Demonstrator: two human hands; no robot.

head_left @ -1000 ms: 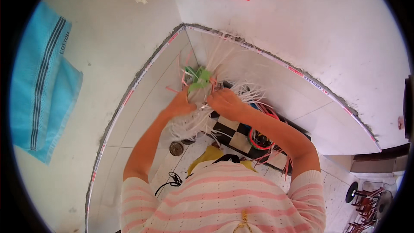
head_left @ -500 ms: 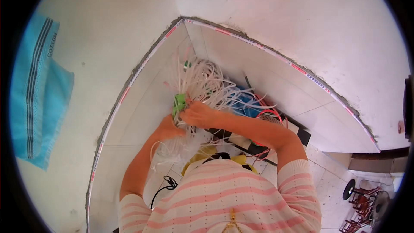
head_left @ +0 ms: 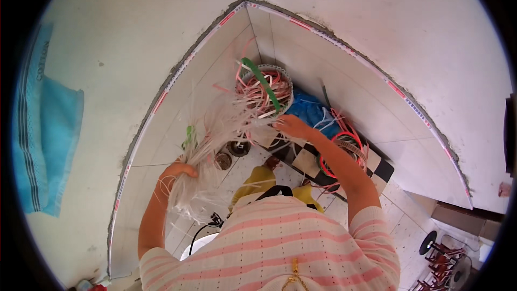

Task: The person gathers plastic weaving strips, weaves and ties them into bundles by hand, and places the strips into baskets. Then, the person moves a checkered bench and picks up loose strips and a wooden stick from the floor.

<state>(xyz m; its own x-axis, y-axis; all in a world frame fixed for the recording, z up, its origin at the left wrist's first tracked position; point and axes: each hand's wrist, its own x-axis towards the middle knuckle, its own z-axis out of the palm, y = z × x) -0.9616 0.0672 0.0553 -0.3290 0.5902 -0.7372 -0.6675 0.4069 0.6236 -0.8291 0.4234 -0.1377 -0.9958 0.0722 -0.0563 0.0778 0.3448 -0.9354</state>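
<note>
Clearly the work here is sorting thin plastic strips, so the advice runs from the left side across. On the far left a blue striped cloth towel (head_left: 46,129) hangs on the white wall, well apart from everything in hand. The left hand (head_left: 177,171) is clenched around the lower part of a thick bundle of white plastic strips (head_left: 215,145), its fingers wrapped round the stems, while the loose ends fan up and to the right. That grip looks sound to me; holding low keeps the fan free, though a firmer squeeze near the middle would probably stop stray strips slipping out at the bottom, where several already hang down. A small green strip (head_left: 189,136) stands among the white ones just above the hand.

Farther right, the right hand (head_left: 291,126) reaches to the fanned ends, fingers partly curled and touching them; whether it pinches one strip I cannot tell. Just beyond it sits a round basket of pink and white strips with a green band across it (head_left: 264,89), on the tiled floor (head_left: 388,210) in the corner. Picking single strips from the tips, not the tangle, seems the wiser way.
</note>
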